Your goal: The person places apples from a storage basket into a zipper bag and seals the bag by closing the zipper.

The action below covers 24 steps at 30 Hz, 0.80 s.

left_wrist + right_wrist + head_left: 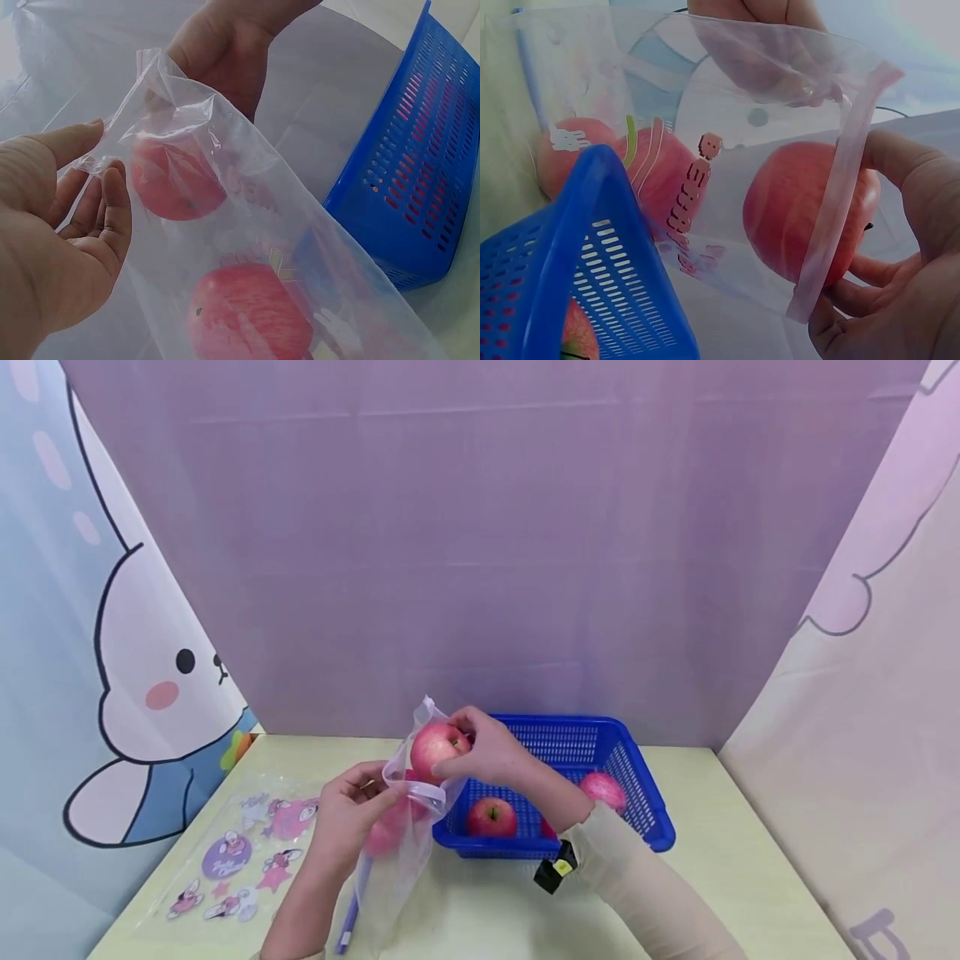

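Note:
My left hand (347,814) pinches the rim of a clear plastic zip bag (330,247) printed with small coloured figures. Between the fingers and thumb of my right hand (495,753) is a red apple (435,750), held at the bag's mouth. In the right wrist view, most of that apple is inside, behind the bag's pink zip strip (847,191), with its stem side outside. Deeper in the bag lie more apples (664,180), seen through the plastic. The right forearm passes over a blue basket (652,814).
Several apples lie in the basket, one at its front left (492,817) and another at the right (602,790). Flat on the table's left is another clear bag (228,860) with pink and purple prints. A purple stick-like thing (348,927) lies near the held bag.

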Tool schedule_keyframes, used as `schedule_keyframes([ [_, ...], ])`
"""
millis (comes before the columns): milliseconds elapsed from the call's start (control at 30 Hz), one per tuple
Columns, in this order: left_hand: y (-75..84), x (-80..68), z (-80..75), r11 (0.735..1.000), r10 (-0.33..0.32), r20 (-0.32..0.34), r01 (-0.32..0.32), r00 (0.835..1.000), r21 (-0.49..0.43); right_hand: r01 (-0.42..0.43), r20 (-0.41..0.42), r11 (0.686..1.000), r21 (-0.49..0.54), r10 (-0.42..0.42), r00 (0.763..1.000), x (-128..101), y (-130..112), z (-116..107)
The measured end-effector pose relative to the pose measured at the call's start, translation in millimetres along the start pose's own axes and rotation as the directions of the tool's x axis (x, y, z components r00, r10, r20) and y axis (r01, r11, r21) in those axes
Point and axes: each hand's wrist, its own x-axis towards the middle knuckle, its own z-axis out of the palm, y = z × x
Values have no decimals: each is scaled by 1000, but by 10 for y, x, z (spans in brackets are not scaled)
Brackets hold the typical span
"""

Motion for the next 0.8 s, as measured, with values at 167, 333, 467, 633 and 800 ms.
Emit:
schedule_keyframes([
  [167, 5, 11, 6, 1000, 7, -1, -7, 1000, -5, 15, 39, 1000, 1, -15, 999, -29, 7, -1],
  [333, -6, 7, 0, 1000, 28, -13, -28, 1000, -15, 53, 87, 999, -8, -52, 995, -37, 5, 15],
  [467, -10, 0, 3, 999, 21, -17, -22, 1000, -25, 71, 103, 997, -8, -70, 992, -36, 18, 42],
  [633, -5, -13, 13, 1000, 3, -35, -4, 999, -13, 67, 73, 996, 51, -70, 995, -17, 28, 81],
  [800, 9, -32, 10, 999, -28, -64, 29, 998, 20, 67, -32, 995, 69, -65, 997, -10, 57, 62],
])
